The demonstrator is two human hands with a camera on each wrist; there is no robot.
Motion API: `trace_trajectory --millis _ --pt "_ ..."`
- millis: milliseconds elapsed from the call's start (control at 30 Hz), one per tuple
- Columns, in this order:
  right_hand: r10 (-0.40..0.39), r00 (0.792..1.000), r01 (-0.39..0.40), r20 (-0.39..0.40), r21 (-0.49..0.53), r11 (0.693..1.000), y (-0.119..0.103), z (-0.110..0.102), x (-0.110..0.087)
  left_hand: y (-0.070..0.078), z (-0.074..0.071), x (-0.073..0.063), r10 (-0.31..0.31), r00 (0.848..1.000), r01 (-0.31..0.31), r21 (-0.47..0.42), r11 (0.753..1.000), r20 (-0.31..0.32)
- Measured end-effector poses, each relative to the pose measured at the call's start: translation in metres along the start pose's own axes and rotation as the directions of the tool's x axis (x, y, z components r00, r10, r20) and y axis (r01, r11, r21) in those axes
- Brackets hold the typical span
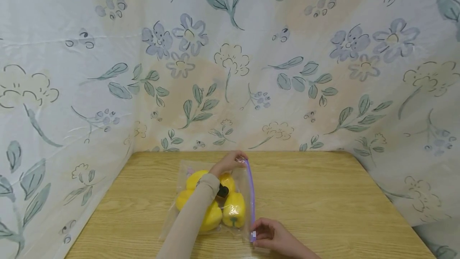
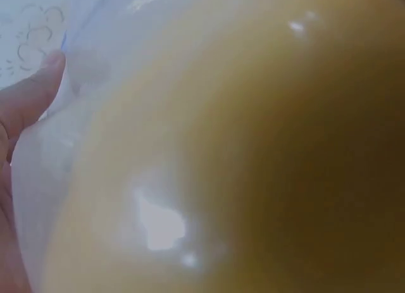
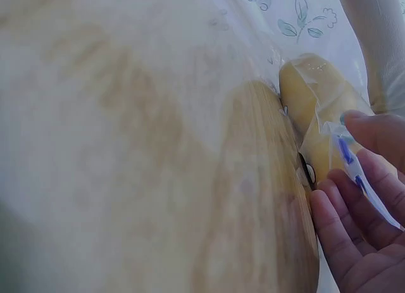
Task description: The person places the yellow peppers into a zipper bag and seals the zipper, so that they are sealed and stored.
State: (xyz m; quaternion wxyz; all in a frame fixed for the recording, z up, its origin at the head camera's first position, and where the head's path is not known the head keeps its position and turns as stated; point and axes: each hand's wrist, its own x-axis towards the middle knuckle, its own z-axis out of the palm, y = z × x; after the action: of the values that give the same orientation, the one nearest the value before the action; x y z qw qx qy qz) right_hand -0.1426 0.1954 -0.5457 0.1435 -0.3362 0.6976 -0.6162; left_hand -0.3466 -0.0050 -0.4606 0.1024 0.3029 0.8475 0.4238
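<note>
A clear zip bag (image 1: 242, 181) lies flat on the table, with several yellow bell peppers (image 1: 234, 210) inside. One pepper shows a green stem towards the near side. Along the bag's right side runs a purple zip strip (image 1: 252, 195). My left hand (image 1: 230, 162) reaches across the bag and pinches the far end of that strip. In the left wrist view, its thumb (image 2: 38, 93) lies against the bag's edge, and blurred yellow fills most of the frame. At the near end, my right hand (image 1: 271, 235) pinches the strip by a small white slider (image 1: 254, 234).
The wooden table (image 1: 316, 195) extends to the right of the bag. Flower-patterned cloth (image 1: 230, 71) hangs behind and at both sides. My left forearm (image 1: 190, 219) passes over the bag and hides some of the peppers. A black wrist camera (image 1: 223, 190) sits under that wrist.
</note>
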Motion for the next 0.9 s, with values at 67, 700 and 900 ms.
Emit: trace_trajectory --millis 67,700,900 --pt "-0.039 0.999 0.039 -0.01 -0.019 0.999 0.001 -0.001 0.001 0.001 0.0 -0.001 -0.007 0.999 0.008 -0.006 1.0 0.039" --pt "-0.209 0.971 0.161 -0.116 -0.331 0.93 0.009 -0.038 0.03 0.005 -0.004 -0.009 -0.11 0.981 0.076 0.208 0.975 0.16" --pt "-0.222 0.962 0.148 -0.158 -0.382 0.912 0.008 -0.049 0.037 0.004 -0.009 -0.014 -0.114 0.989 0.094 0.198 0.976 0.092"
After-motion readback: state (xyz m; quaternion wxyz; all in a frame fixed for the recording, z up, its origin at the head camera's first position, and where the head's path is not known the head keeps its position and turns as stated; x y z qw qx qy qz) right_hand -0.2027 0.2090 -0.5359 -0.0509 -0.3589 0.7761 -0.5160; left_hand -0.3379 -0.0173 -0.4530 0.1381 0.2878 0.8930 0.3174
